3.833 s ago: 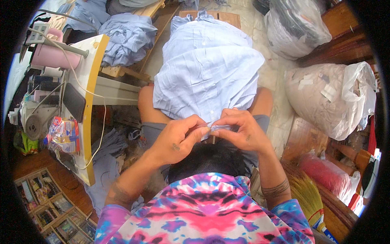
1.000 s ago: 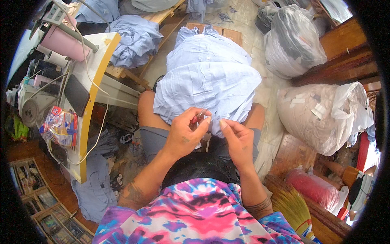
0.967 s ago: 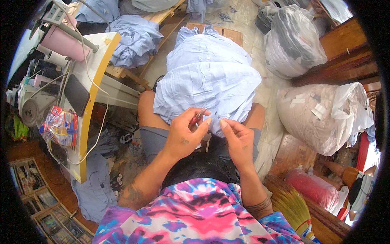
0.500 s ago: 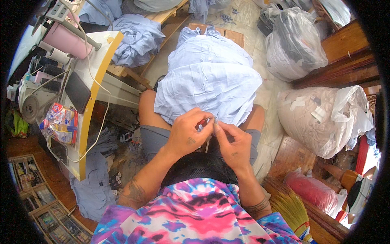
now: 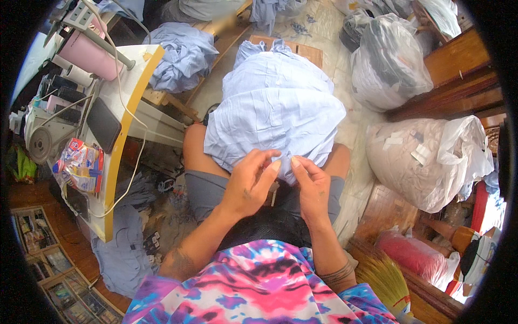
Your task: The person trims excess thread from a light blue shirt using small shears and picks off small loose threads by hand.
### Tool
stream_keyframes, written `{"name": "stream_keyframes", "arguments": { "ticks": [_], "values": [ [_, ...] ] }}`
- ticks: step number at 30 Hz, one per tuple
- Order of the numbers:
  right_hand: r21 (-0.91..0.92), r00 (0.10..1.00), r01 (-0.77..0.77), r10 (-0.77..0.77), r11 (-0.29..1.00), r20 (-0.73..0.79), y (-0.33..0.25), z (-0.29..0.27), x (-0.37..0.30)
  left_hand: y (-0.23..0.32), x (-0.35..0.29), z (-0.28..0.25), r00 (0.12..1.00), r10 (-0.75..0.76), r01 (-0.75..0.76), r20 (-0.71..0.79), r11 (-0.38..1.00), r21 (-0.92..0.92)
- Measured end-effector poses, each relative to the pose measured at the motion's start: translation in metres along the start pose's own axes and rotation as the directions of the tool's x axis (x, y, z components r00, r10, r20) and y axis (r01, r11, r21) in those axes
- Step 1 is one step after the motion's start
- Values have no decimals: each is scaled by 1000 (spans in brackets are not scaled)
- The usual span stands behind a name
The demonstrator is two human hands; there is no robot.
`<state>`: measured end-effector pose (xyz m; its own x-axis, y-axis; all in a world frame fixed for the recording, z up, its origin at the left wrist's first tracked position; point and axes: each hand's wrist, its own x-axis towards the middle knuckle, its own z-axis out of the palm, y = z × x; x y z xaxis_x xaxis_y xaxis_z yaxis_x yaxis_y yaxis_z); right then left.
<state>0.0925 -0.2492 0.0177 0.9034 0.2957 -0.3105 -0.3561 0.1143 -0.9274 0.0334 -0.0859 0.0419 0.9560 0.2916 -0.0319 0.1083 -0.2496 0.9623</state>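
Observation:
A light blue garment, with a button placket along its middle, lies spread over my knees and onto something in front of me. Its near edge comes up to my two hands. My right hand pinches that edge between thumb and forefinger. Just to its left, my left hand hovers at the cloth with thumb and forefinger apart. Its other fingers are curled out of sight, so anything in the palm is hidden.
At left a yellow-edged table carries a pink tumbler, a phone and snack packets. A white cable hangs over its edge. Stuffed plastic bags and a broom stand at right. Blue cloth lies on a wooden bench.
My hands, which met fingertip to fingertip, have drawn slightly apart. My left thumb and forefinger have parted. A small red thing by the left fingers no longer shows.

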Motion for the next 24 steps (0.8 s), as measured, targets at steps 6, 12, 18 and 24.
{"name": "stream_keyframes", "arguments": {
  "ticks": [6, 12, 18, 24],
  "values": [
    [-18, 999, 53, -53, 998, 6, -1, 7, 0, 2, -16, 9, 993, 111, -109, -26, 989, 97],
    [-93, 990, 144, -143, 985, 20, 0, 6, 0, -3, -12, 11, 996, 83, -81, -18, 994, 69],
    [-383, 969, 241, -241, 892, 50, -8, 12, -2, -6, -13, 6, 999, 30, -29, -9, 995, 96],
    [-568, 844, 512, -501, 644, 192, -7, 12, -3, -3, -6, 4, 1000, -16, 16, -8, 999, 34]
  ]
}}
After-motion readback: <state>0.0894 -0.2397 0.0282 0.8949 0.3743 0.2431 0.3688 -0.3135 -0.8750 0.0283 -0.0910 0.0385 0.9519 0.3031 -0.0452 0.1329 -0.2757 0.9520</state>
